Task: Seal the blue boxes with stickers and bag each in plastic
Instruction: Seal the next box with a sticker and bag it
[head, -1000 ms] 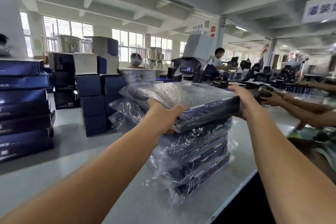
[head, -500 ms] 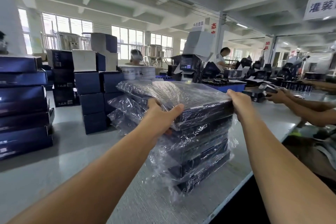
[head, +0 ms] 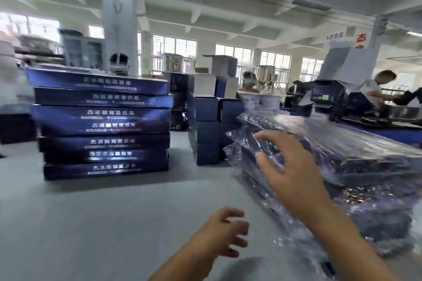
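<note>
A stack of blue boxes bagged in clear plastic point(head: 347, 155) stands on the grey table point(head: 102, 223) at the right. My right hand point(head: 290, 175) hovers in front of the stack's left end with its fingers spread and nothing in it. Lower down, my left hand point(head: 226, 232) hangs over the table with loosely curled fingers, also holding nothing. A tall stack of flat unbagged blue boxes point(head: 102, 125) with white lettering stands at the left of the table. The whole frame is motion-blurred.
Small upright blue cartons point(head: 207, 128) are piled between the two stacks. White tubs point(head: 262, 100) sit behind them. People work at benches at the far right point(head: 374, 91). A white pillar point(head: 118, 16) rises behind the left stack.
Both hands have let go of the top bagged box, which now rests on the bagged stack. The view has swung left, bringing the unbagged stack toward the middle.
</note>
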